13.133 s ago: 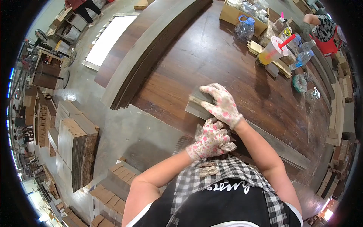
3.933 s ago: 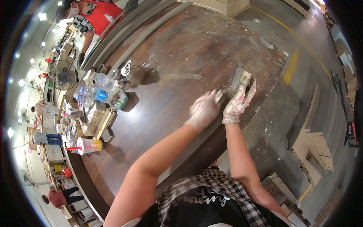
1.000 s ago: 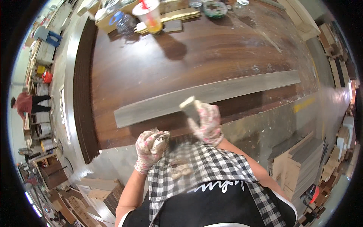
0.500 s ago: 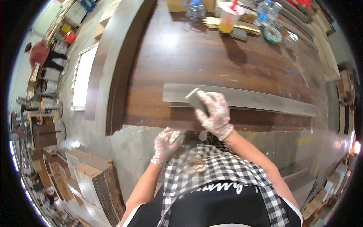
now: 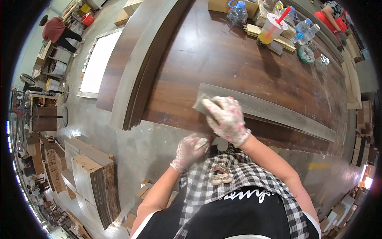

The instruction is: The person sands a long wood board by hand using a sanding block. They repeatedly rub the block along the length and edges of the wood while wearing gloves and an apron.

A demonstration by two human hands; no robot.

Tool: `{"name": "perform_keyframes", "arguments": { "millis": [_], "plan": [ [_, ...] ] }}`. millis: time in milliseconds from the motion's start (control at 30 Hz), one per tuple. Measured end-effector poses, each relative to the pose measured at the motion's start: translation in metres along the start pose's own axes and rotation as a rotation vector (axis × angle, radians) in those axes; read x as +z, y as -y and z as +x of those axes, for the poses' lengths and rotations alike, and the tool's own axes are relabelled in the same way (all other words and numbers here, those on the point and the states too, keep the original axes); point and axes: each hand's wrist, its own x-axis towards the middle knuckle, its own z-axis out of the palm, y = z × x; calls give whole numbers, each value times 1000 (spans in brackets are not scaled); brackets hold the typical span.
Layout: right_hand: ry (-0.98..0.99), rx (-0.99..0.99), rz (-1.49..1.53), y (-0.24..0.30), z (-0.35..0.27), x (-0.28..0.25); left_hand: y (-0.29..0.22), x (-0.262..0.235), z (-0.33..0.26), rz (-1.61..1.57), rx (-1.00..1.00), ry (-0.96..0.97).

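A long grey plank point(image 5: 278, 113) lies across the dark brown worktable point(image 5: 223, 59). My right hand point(image 5: 227, 119), in a white flower-print glove, presses a small grey sanding block point(image 5: 201, 104) onto the plank's left end. My left hand point(image 5: 190, 150), in the same kind of glove, hangs curled below the table's near edge, close to my checked shirt; nothing shows in it.
At the table's far side stand a drink cup with a red straw point(image 5: 270, 28), water bottles point(image 5: 238, 12), wood sticks and a box. A stack of long boards point(image 5: 131, 67) lies left of the table. Plank stacks point(image 5: 93, 187) stand on the floor. Another person point(image 5: 57, 32) bends over at far left.
The view has swung, so the table now runs more to the right. My right hand with the block has slid to the plank's left end. My left hand stays curled near my body.
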Motion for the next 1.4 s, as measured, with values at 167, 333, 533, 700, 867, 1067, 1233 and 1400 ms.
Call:
{"name": "perform_keyframes", "arguments": {
  "millis": [167, 333, 533, 700, 867, 1067, 1233, 1400],
  "plan": [
    [66, 20, -59, -12, -10, 7, -16, -15, 8, -40, 4, -29],
    [-64, 289, -306, -61, -139, -91, -2, -15, 16, -171, 134, -43],
    [-144, 379, -222, -34, -109, -76, -59, -16, 59, -226, 346, 16],
    [-250, 321, -262, -62, -126, -78, -100, -17, 78, -294, 369, -24],
    [-413, 876, -735, -120, -231, -177, -121, 13, 83, -406, 273, 14],
    [-298, 615, -419, -110, -203, -149, -200, 86, 123, -168, 638, 6],
    [-324, 834, -618, -189, -303, -253, -243, 150, 143, 57, 666, -29],
    [-424, 1108, -929, -299, -445, -381, -254, 183, 150, 58, 522, -61]
  ]
}}
